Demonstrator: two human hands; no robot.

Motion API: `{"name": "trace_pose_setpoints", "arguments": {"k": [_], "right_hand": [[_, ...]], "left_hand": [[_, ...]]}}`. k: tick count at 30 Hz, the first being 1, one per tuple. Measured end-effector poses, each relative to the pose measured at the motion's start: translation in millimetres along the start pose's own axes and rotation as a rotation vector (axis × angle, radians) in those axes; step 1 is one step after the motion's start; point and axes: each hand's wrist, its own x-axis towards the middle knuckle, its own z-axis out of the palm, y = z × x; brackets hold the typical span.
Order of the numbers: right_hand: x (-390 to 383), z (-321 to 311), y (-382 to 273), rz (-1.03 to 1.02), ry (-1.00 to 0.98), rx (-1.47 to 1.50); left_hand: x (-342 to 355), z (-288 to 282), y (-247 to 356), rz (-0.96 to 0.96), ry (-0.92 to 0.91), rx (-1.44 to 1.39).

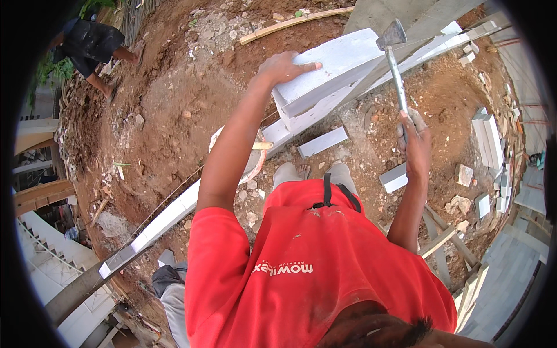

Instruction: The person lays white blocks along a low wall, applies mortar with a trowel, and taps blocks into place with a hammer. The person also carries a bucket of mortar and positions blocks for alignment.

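A large white building block (336, 64) lies on top of a low white block wall (304, 119). My left hand (282, 68) grips the block's left end, its thumb stretched across the top face and the other fingers partly hidden at the far edge. In my right hand (415, 139) a hammer (397, 75) is held by its handle. Its dull metal head is raised near the block's right end, and I cannot tell whether the two touch. Below the wall, a loose white block (322, 142) rests on the soil near my feet.
A bucket (255, 165) with a wooden-handled tool stands left of my feet, partly behind my left arm. Several pale blocks (487, 138) are stacked at right. A timber strip (296, 24) lies on the soil beyond. At the upper left is another person (93, 43).
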Motion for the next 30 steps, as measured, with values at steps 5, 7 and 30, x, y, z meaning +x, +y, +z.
{"name": "trace_pose_setpoints", "arguments": {"k": [5, 7, 30], "right_hand": [[0.0, 9.6, -5.3, -0.027, -0.051, -0.070], [3.2, 12.5, -3.9, -0.018, -0.066, -0.102], [15.8, 18.6, 13.7, -0.144, -0.126, -0.467]], "left_hand": [[-0.6, 5.8, -5.8, 0.032, 0.077, -0.007], [-3.8, 3.5, 0.0, 0.027, 0.067, 0.001], [-2.9, 7.1, 4.4, -0.006, 0.111, 0.041]]}}
